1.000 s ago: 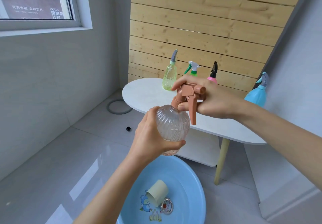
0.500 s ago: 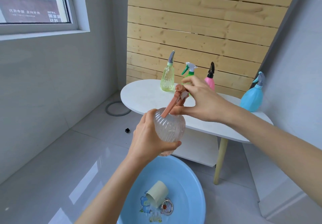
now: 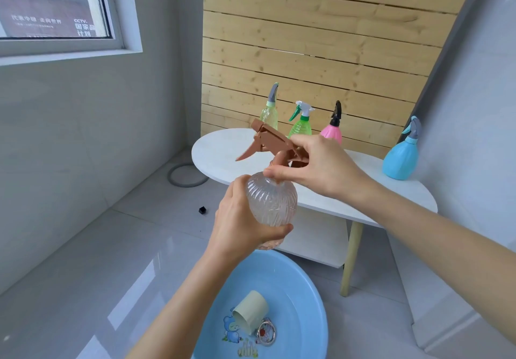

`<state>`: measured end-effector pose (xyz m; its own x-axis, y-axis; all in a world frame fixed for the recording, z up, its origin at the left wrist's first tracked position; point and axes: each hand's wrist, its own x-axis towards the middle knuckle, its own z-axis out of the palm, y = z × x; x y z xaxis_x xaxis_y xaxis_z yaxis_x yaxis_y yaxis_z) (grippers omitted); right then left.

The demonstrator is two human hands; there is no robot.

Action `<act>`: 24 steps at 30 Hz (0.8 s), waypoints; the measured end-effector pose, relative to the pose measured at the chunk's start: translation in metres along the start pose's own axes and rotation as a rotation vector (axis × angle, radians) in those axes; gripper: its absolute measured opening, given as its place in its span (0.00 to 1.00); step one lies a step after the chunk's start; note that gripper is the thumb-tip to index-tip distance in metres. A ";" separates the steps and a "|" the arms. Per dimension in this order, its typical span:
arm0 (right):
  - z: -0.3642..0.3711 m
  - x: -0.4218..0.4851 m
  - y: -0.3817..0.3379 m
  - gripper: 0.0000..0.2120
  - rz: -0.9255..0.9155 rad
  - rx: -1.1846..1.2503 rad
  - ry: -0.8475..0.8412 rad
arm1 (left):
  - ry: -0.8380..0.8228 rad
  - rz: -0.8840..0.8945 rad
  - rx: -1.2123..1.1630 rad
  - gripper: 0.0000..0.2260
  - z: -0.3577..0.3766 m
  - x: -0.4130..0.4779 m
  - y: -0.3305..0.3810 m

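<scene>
A clear ribbed round spray bottle [image 3: 272, 201] is held upright above a blue basin [image 3: 304, 283]. My left hand [image 3: 240, 224] grips the bottle's body from the left and below. My right hand [image 3: 318, 163] pinches the brown collar of the brown trigger spray head [image 3: 268, 139] at the bottle's neck, thumb and fingers curled round it. The nozzle points up and to the left, with the trigger lever hanging toward the left.
A white oval table [image 3: 391, 191] behind holds a pale green bottle [image 3: 270, 113], a bright green bottle [image 3: 301, 124], a pink bottle [image 3: 333, 130] and a blue bottle [image 3: 402, 157]. A pale cup [image 3: 251, 312] lies in the basin. A grey ring [image 3: 187, 176] lies on the floor.
My right hand has turned the brown spray head round on the neck; its trigger pointed down a second ago and now the head points left. The left hand keeps hold of the bottle.
</scene>
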<state>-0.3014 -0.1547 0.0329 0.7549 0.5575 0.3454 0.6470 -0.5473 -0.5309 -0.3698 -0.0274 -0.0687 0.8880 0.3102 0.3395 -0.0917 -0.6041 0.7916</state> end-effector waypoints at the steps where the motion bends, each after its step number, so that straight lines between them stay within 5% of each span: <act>1: -0.002 0.002 -0.001 0.15 0.008 -0.054 -0.030 | -0.003 0.002 0.005 0.44 0.000 0.000 0.000; 6: -0.006 0.003 0.006 0.20 0.085 0.223 -0.281 | -0.010 -0.006 -0.003 0.44 0.000 -0.001 -0.001; 10: 0.010 -0.008 0.008 0.10 0.027 0.422 -0.065 | 0.022 0.002 -0.008 0.45 -0.001 -0.001 0.001; 15: 0.025 -0.010 -0.003 0.25 0.022 0.105 0.161 | 0.029 0.024 0.031 0.45 0.002 -0.002 0.002; 18: 0.013 -0.004 -0.008 0.27 0.061 -0.028 0.008 | 0.005 0.015 0.032 0.45 0.000 -0.003 0.002; 21: -0.004 -0.002 -0.007 0.23 0.080 0.237 -0.289 | 0.009 0.014 0.026 0.45 -0.002 -0.003 0.000; 24: 0.000 -0.006 -0.001 0.15 0.020 0.359 -0.218 | 0.020 0.013 0.026 0.46 -0.002 -0.003 -0.001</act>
<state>-0.3064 -0.1576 0.0308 0.7017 0.6891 0.1810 0.5254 -0.3287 -0.7848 -0.3731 -0.0261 -0.0695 0.8777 0.3163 0.3600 -0.0913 -0.6271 0.7736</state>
